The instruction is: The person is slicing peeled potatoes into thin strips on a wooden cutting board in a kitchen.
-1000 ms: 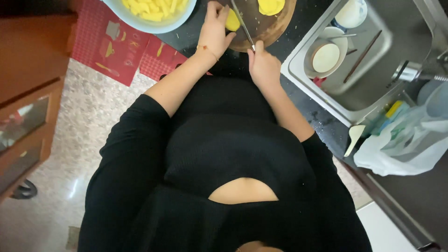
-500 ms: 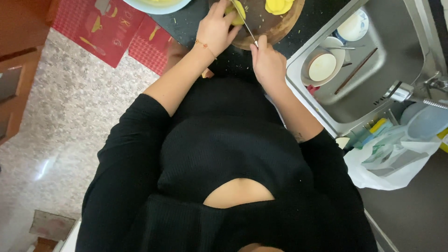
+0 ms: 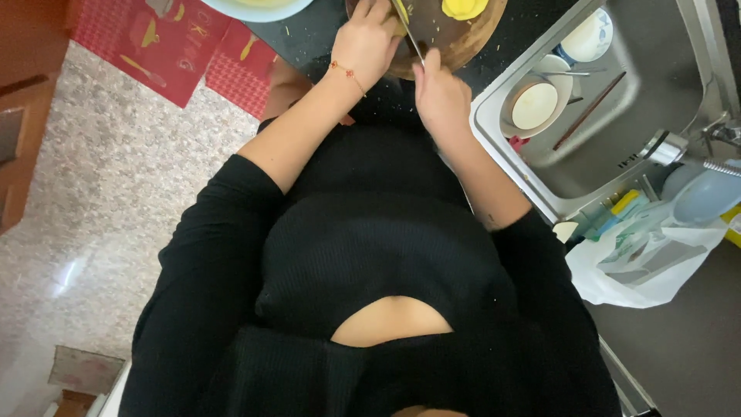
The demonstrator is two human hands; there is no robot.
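Both hands sit higher in frame than before; my right hand (image 3: 441, 96) grips the knife (image 3: 407, 31), left hand (image 3: 372, 40) pressing fingers curled on the round wooden board (image 3: 463, 42), upper centre, beside the steel sink (image 3: 610, 139).

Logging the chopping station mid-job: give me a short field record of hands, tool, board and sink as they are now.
left hand: pressing yellow food at the frame's top edge
right hand: gripping a thin-bladed knife
board: round wooden chopping board, yellow piece on it
sink: steel sink holding a round white bowl
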